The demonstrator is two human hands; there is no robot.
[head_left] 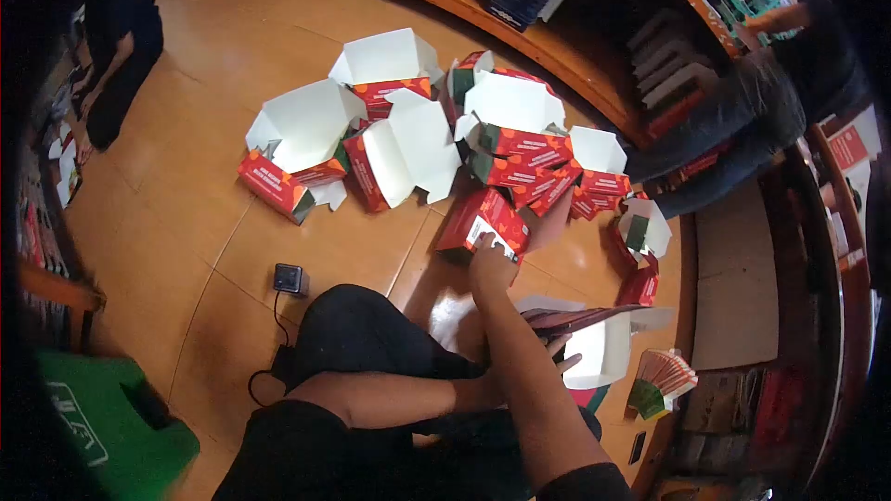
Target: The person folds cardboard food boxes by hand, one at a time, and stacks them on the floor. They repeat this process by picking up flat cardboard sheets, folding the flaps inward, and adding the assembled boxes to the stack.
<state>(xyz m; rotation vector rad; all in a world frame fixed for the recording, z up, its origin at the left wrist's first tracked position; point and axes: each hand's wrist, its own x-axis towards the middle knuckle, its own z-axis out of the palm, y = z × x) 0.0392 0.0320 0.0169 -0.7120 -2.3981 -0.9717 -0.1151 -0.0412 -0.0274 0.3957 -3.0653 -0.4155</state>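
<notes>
Red box (501,212), right hand (493,266) touching.
Left hand (567,364), partly hidden, is showing parted fingers beside open white-lined box (608,351); whether either hand is gripping cannot be told.

The glossy tan floor (218,65) carries a cluster of red-and-white cartons (422,144), many with flaps open. Also on it — a small black cube (290,278) with a cable (276,308), and, well apart, a fanned orange-and-white bundle (665,378).
</notes>
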